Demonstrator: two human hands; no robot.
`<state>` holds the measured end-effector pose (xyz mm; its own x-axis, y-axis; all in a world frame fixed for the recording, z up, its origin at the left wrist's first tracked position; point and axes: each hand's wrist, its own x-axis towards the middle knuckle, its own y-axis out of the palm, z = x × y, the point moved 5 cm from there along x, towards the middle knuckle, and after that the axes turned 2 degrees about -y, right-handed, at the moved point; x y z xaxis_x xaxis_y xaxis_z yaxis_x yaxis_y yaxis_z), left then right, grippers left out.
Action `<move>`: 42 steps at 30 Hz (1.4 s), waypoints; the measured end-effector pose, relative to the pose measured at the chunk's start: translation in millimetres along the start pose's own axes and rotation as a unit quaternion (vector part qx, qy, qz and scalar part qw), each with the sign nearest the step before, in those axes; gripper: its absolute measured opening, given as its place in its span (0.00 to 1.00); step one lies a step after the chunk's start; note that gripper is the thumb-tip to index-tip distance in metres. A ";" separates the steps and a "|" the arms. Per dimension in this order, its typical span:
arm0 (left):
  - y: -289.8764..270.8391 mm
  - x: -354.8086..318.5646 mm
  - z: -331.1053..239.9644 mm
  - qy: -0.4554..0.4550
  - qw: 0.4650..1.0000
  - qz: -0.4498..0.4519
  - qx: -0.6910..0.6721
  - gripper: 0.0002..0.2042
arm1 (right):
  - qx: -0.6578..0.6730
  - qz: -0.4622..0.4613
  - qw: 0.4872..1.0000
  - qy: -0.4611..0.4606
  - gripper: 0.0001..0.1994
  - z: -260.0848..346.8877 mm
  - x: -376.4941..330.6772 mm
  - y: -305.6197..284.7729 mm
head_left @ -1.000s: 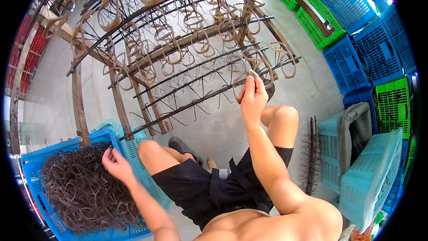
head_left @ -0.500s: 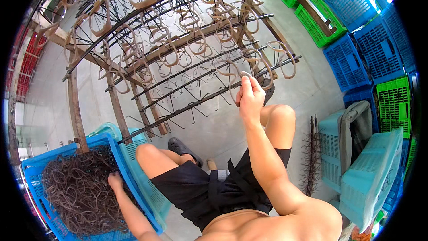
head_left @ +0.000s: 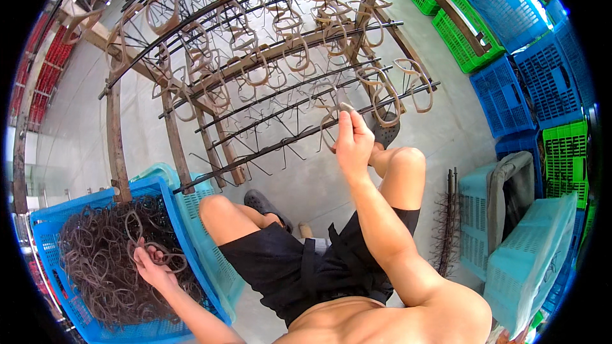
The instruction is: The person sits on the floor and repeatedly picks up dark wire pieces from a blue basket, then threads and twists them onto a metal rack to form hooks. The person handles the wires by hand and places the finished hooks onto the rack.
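Note:
My right hand (head_left: 354, 146) is raised at the front of the rack. It pinches a brown eyeglass frame (head_left: 322, 126) beside the front black hooked rod (head_left: 268, 154); whether the frame hangs on a hook, I cannot tell. Down at the left, my left hand (head_left: 152, 267) is closed on another brown eyeglass frame (head_left: 127, 224), whose two loops stick out past my fingers. That hand is over a blue crate (head_left: 171, 216) full of tangled dark-brown frames (head_left: 102, 274). More lighter-brown frames (head_left: 382, 92) hang from the rack's rods, and several hooks on the front rod are bare.
The wooden rack (head_left: 115, 134) with rows of hooked rods stands ahead. A pale-turquoise crate (head_left: 194, 200) is against the blue one. Blue crates (head_left: 500, 95) and green crates (head_left: 564, 159) are stacked at right. Spare hooked rods (head_left: 449, 216) lie near my right knee.
My left hand has drawn back slightly from the crate's right side and lifted an eyeglass frame above the pile. My right hand remains at the front rod. The view has shifted slightly.

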<state>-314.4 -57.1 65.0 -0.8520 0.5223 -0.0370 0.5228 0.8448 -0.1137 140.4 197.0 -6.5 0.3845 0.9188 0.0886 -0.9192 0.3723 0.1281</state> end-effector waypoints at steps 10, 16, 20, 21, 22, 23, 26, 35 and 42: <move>109.6 -83.1 7.8 -0.044 0.975 0.181 -0.118 0.16 | 0.063 -0.039 0.996 0.055 0.10 0.5 -5.1 6.9; 134.6 -94.2 13.0 -0.097 0.959 0.219 -0.151 0.14 | -0.072 -0.017 0.997 -0.031 0.10 4.0 4.8 -2.5; 151.1 -98.7 21.8 -0.106 0.962 0.199 -0.153 0.14 | -0.090 -0.002 0.996 -0.024 0.09 10.1 12.1 -8.9; 159.1 -102.4 17.6 -0.106 0.960 0.210 -0.155 0.14 | -0.088 -0.004 0.996 -0.027 0.09 10.8 12.4 -9.2; 170.7 -108.4 9.1 -0.107 0.957 0.218 -0.157 0.14 | -0.085 -0.004 0.996 -0.030 0.09 10.9 11.6 -8.7; 180.0 -112.3 4.1 -0.107 0.955 0.226 -0.160 0.14 | -0.083 -0.003 0.996 -0.032 0.09 10.4 10.4 -7.2; 194.5 -120.4 1.3 -0.117 0.943 0.244 -0.192 0.13 | -0.066 0.006 0.998 -0.014 0.09 8.2 0.4 1.9; 219.7 -137.4 -14.7 -0.089 0.921 0.302 -0.229 0.10 | -0.063 -0.003 0.998 -0.002 0.10 9.7 6.5 -6.4; 224.0 -142.0 -0.6 -0.136 0.904 0.323 -0.246 0.10 | -0.071 -0.009 0.997 0.001 0.10 11.8 8.2 -2.8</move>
<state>-76.3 58.0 45.4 -0.3057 0.9333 -0.1883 0.8061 0.3590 0.4706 147.2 202.0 5.5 0.4008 0.9122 0.0852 -0.9150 0.4032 -0.0126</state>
